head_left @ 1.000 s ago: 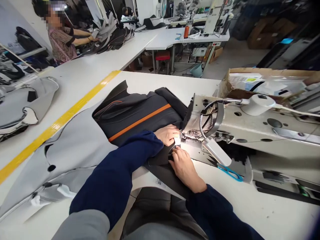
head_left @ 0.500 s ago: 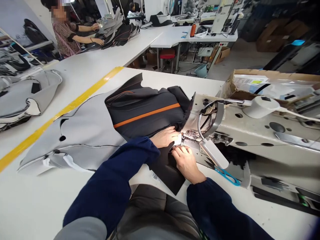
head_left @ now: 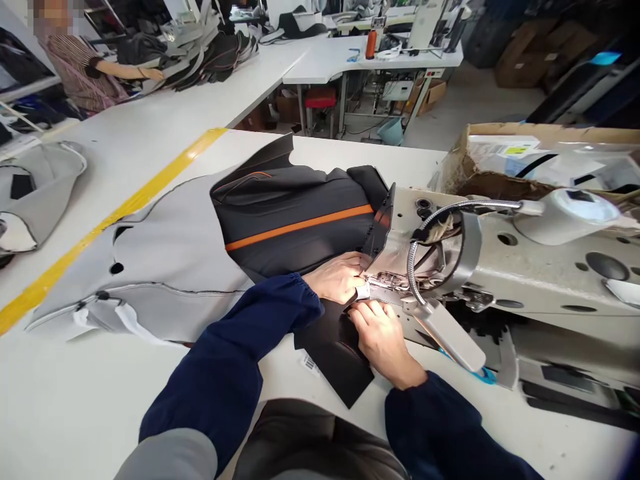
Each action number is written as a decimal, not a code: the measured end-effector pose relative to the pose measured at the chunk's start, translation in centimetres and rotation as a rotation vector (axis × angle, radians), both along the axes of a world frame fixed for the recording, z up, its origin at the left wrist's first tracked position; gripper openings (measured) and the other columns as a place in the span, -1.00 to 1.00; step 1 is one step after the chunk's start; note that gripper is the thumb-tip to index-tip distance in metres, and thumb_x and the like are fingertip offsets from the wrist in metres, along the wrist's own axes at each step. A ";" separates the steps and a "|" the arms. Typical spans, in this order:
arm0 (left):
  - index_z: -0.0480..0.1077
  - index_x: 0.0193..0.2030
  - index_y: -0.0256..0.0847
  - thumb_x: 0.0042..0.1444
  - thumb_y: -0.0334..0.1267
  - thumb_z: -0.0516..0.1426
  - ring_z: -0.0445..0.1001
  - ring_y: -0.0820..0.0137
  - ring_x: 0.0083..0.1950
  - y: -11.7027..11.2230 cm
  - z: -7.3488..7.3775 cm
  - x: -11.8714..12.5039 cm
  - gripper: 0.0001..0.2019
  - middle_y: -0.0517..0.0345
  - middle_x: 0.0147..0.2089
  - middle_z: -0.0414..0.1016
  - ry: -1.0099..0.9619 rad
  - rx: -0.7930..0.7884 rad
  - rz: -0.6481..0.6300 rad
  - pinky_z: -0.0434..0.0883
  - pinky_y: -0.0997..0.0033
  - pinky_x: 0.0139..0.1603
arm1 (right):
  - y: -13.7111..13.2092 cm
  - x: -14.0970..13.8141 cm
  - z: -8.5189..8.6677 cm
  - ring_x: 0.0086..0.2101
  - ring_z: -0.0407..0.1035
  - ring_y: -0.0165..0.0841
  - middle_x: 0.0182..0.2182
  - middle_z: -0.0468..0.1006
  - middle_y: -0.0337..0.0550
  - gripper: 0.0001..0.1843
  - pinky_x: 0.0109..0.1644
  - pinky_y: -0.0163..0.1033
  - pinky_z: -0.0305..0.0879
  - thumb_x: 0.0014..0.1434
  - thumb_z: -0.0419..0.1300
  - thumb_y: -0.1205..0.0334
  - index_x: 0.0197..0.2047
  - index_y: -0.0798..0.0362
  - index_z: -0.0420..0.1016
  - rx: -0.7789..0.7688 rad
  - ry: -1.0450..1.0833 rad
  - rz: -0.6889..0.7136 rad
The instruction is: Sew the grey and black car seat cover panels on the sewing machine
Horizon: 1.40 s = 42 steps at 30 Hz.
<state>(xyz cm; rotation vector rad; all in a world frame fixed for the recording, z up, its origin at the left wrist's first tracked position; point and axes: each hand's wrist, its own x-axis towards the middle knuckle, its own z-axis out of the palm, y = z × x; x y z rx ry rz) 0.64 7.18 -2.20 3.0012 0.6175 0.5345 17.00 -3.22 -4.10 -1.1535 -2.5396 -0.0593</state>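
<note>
A black padded cover with an orange stripe lies on the table, its right edge under the sewing machine's arm. It joins a large grey fabric panel to its left. My left hand, fingers pressed together, holds the black material right beside the lit presser foot. Closer to me, my right hand has its fingers curled on the edge of a loose black flap; what its fingertips pinch is partly hidden. A white barcode label shows under the flap.
The sewing machine fills the right, with a bendable lamp hanging in front. Blue scissor handles show partly behind the lamp. Behind stands a cardboard box of bags. A co-worker handles a fabric pile at far left.
The view has shifted, so the machine and lamp appear larger and further right. My hands remain on the black material by the presser foot. The co-worker's arm has moved.
</note>
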 end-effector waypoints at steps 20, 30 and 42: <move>0.47 -0.15 -0.20 0.19 -0.34 0.01 0.38 0.27 0.07 -2.5 0.4 -0.4 -0.78 0.05 -0.07 0.49 0.137 -0.068 0.063 0.07 0.12 0.34 | -0.6 -0.3 -0.4 -0.27 0.19 -0.22 -0.30 0.44 -0.03 -0.75 -0.18 -0.17 0.08 0.14 0.01 0.52 -0.24 0.14 0.48 -0.013 -0.083 0.032; 0.41 -0.19 -0.27 0.30 -0.28 -0.07 0.40 0.31 -0.08 -5.1 1.4 0.1 -0.75 0.04 -0.07 0.41 0.241 -0.129 0.274 0.30 0.26 0.05 | -1.4 -0.8 -0.4 -0.27 0.23 -0.20 -0.33 0.43 0.02 -0.80 -0.17 -0.17 0.17 0.21 0.03 0.42 -0.26 0.21 0.49 0.015 -0.071 -0.019; 0.42 -0.09 -0.28 0.08 -0.30 0.12 0.34 0.28 0.09 -4.9 2.3 0.9 -0.76 -0.02 0.01 0.39 0.212 -0.485 0.302 0.35 0.34 0.16 | -5.0 -2.8 1.0 0.06 0.20 0.14 -0.07 0.41 0.37 -0.32 0.20 0.22 0.07 0.02 0.29 -0.14 -0.06 0.35 0.51 -0.118 -0.071 0.040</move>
